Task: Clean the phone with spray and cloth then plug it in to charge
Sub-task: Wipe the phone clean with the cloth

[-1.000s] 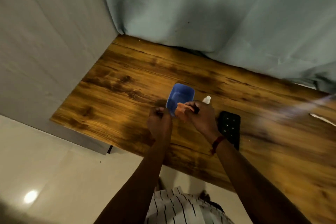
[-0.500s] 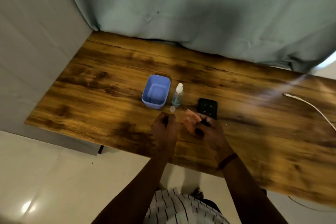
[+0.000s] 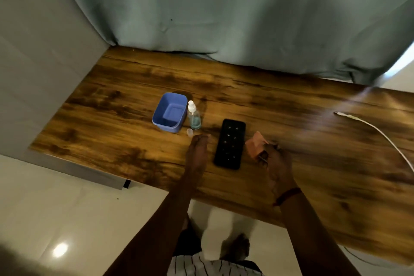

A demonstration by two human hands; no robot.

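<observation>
Hands have parted since earlier; right hand (image 3: 276,163) pinches the pink cloth (image 3: 256,143); left hand (image 3: 198,150) empty, fingers loose; phone (image 3: 229,143) lies flat between them, near the worktop's (image 3: 112,123) front edge.

No readable text, label or number anywhere.

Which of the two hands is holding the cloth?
The right hand grips the pink cloth; the left hand, beside the phone, holds nothing.
</observation>
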